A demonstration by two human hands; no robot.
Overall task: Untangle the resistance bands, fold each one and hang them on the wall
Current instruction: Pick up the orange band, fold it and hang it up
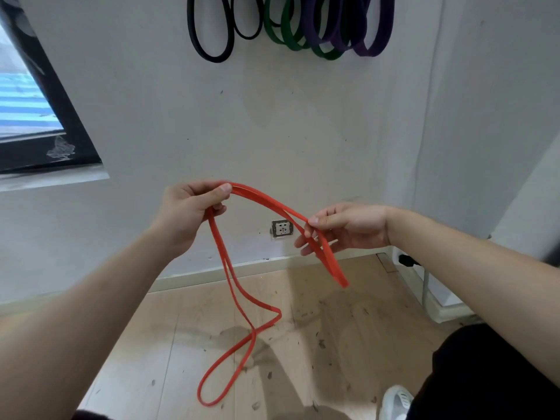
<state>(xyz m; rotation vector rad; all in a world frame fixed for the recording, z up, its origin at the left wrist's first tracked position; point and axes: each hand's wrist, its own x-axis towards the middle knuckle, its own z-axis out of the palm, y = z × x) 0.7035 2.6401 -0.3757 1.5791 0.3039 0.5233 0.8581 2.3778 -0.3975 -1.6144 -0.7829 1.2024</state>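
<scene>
- The red band (272, 204) runs doubled between my two hands. A short folded end droops just below my right hand, and a long loop hangs well below my left hand, crossing over itself once on the way down.
- The biggest risk, as I judge it, is that crossing: if I fold now, the twist gets locked in and the band hangs lumpy.
- My left hand (188, 207) has its fingers curled and pinches both strands between thumb and forefinger. If one strand slides out, the halves go uneven.
- My right hand (348, 227) grips more loosely, fingers nearly straight, with the thumb pressing the band against them. A springy tug could flick it free, I think.
- The wall (303, 131) ahead of both hands carries the hung bands high above them: black bands (212, 54) above my left hand, green bands (321, 51) and purple bands (369, 50) above my right. Their hooks are out of view, so I cannot tell what room is left.
- The floor (181, 344) lies far below my hands, flecked with dark bits that could cling to the rubber. Whether the loop touches it, I cannot tell.
- A window (45, 131) sits far left of my left hand.
- My shoe (397, 401) is well below my right hand and could tread on a trailing loop.
- A socket (282, 228) sits on the wall between my hands, behind the band, and blocks nothing.
</scene>
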